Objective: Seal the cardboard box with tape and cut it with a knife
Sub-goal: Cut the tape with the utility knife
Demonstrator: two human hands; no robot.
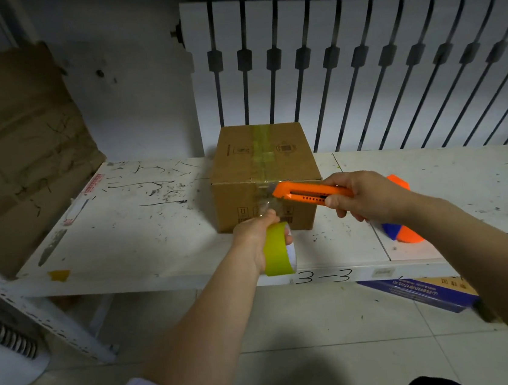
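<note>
Where the left hand (pixel 256 239) clamps one yellow-green tape roll (pixel 279 249) at the shelf's (pixel 131 238) front edge, one cardboard box (pixel 263 172) just beyond, taped along its top. Right hand (pixel 360 196) wrapped round one orange knife (pixel 306 193), tip at the clear strip against the box's near face. Orange-and-blue object (pixel 404 233) behind that wrist. Open scuffed shelf left of both grips.

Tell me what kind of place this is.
Probably a storeroom or packing area: a scuffed white metal shelf hand-marked "3-3", flattened cardboard leaning at its end, and a taped cardboard box being sealed on it. A radiator lines the wall behind.
</note>
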